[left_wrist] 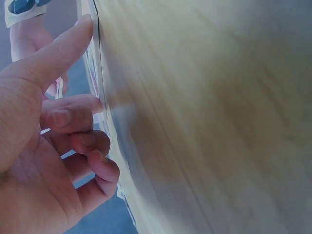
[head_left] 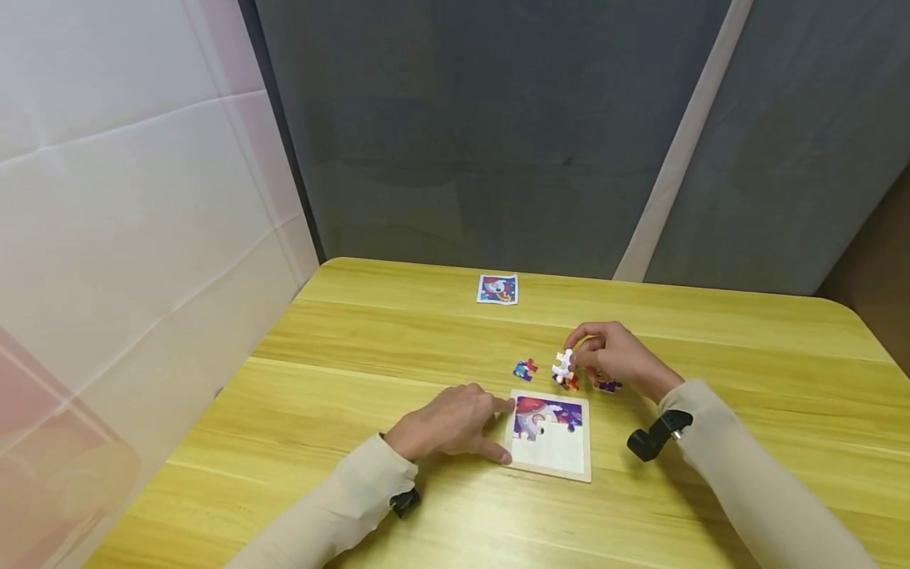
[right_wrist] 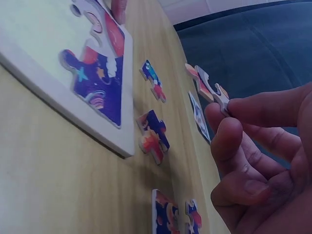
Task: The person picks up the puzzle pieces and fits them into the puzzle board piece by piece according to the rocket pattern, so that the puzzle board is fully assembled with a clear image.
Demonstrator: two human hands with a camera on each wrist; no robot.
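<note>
A wooden puzzle tray [head_left: 584,442] lies on the yellow table [head_left: 355,379], with the upper pieces of a purple and red picture laid in it. My left hand [head_left: 490,427] rests beside it, index finger and thumb touching its left edge [left_wrist: 96,73]. My right hand [head_left: 574,359] hovers just beyond the tray and pinches a white-edged puzzle piece [head_left: 563,365] between thumb and fingers. In the right wrist view that piece [right_wrist: 209,85] is lifted off the table at my right hand's fingertips [right_wrist: 234,105], above the tray [right_wrist: 73,114].
Three loose pieces lie beyond the tray: one blue and red [head_left: 524,368], one under my right hand [head_left: 568,382], one purple [head_left: 608,386]. A small picture card [head_left: 498,288] lies near the far edge. Grey curtains stand behind, a pale wall at left.
</note>
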